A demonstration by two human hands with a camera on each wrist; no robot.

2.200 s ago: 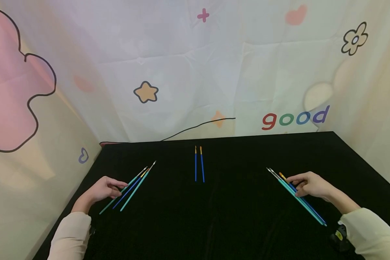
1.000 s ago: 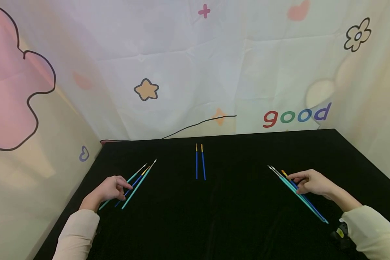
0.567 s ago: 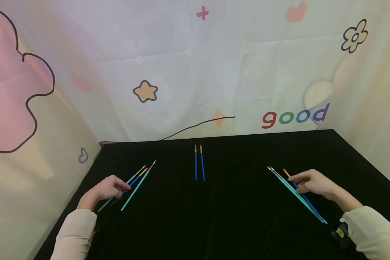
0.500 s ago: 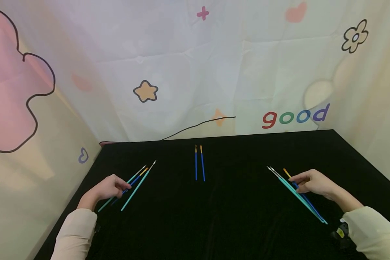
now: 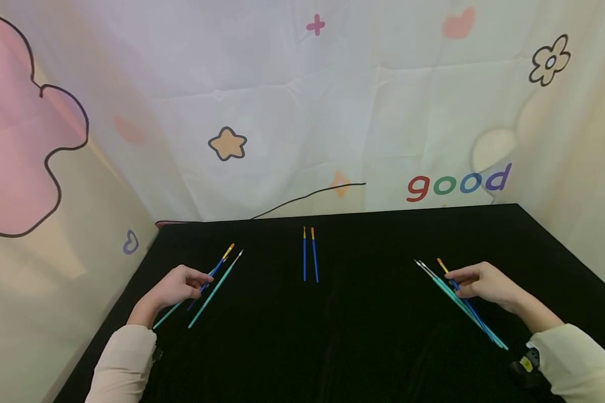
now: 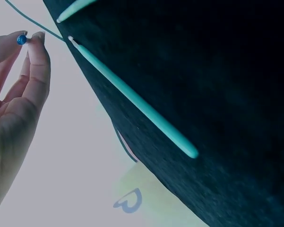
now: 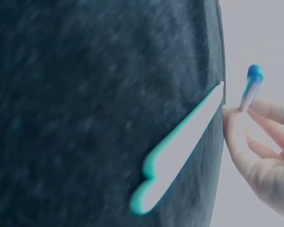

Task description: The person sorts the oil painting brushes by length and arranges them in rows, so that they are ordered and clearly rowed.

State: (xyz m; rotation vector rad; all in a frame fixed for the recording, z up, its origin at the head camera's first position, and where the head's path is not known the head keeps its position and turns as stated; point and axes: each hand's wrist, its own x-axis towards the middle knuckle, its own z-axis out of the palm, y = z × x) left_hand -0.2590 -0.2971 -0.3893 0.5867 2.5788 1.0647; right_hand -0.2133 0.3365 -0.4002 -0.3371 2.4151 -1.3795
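My left hand pinches a blue paintbrush between thumb and fingertips, its golden bristles pointing away. In the left wrist view the blue brush's round end shows between the fingertips, raised over the table. Two teal paintbrushes lie by that hand, one fully visible, the other partly hidden behind hand and blue brush. On the right, my right hand pinches another blue paintbrush, tilted up in the right wrist view. Beside it lie two teal paintbrushes close together.
Two blue paintbrushes, one left and one right, lie nearly parallel at the back middle of the black-covered table. A printed pale curtain stands behind the table and along its sides.
The left hand has taken hold of the blue paintbrush between the teal ones and raised it, shifting it forward and right. The right hand has lifted its blue paintbrush slightly from beside the teal pair.
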